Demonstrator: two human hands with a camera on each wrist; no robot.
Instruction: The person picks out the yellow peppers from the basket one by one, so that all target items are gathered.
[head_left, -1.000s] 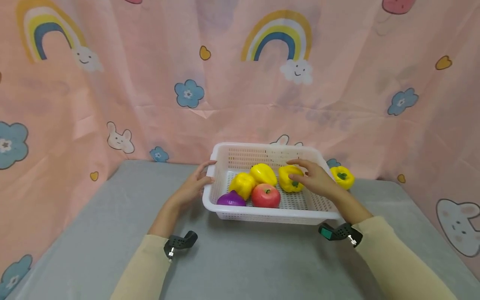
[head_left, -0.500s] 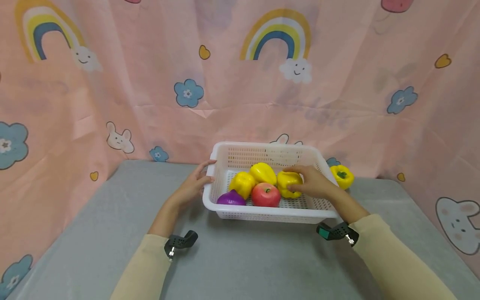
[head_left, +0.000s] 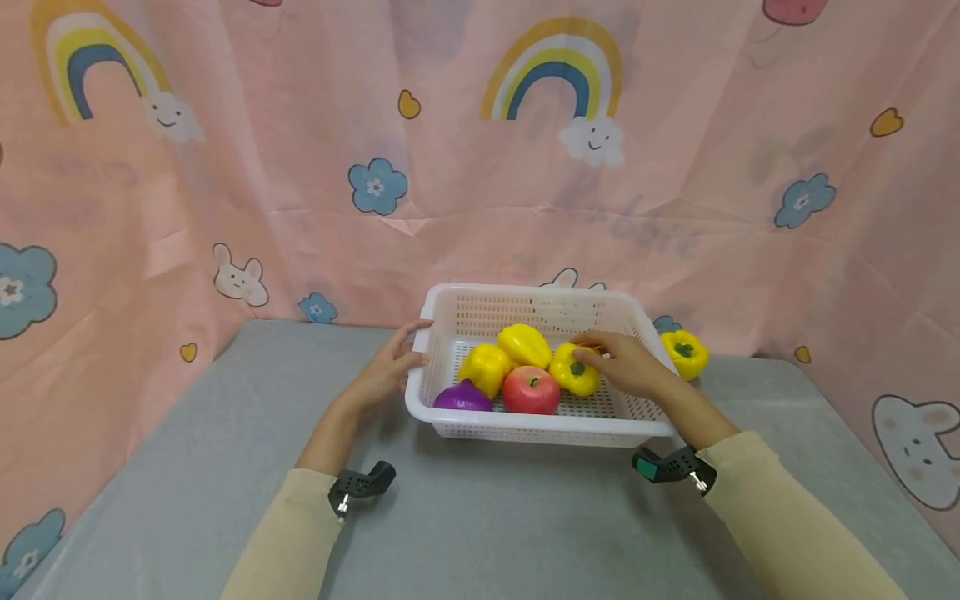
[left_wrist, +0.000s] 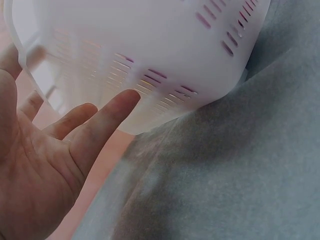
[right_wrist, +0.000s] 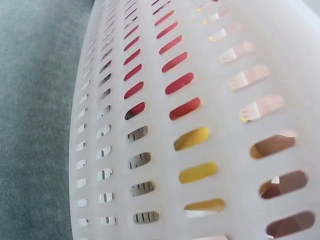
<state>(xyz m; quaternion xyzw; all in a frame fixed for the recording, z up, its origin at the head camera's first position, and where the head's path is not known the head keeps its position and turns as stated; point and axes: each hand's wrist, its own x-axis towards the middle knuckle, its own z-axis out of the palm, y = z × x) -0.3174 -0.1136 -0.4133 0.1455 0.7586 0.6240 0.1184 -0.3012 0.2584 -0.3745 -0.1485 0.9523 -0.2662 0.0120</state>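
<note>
Pink cloth (head_left: 277, 125) printed with rainbows hangs behind a grey desk (head_left: 510, 525). From where I stand, the right hand (head_left: 628, 362) has its fingers bent over the upper right side of the stemmed pepper (head_left: 576, 372), thumb in front, pinching it; how firmly, I cannot tell. That pepper lies to the left of those fingers, inside the white basket (head_left: 540, 423), its stem end turned toward the person, so its axis seems to run away from them. The right hand is clearly the nearer one; the left hand (head_left: 381, 373) is at the basket's opposite end, fingers loosely spread against rim and outer wall, not clenched. Farther out, the red apple (head_left: 531, 392), a smooth yellow fruit (head_left: 525, 345), another yellow pepper (head_left: 484, 370) and a purple onion (head_left: 462, 397) crowd the basket's left half. Just beyond its right end sits a spare pepper (head_left: 685, 355), also on the right hand's side.
</note>
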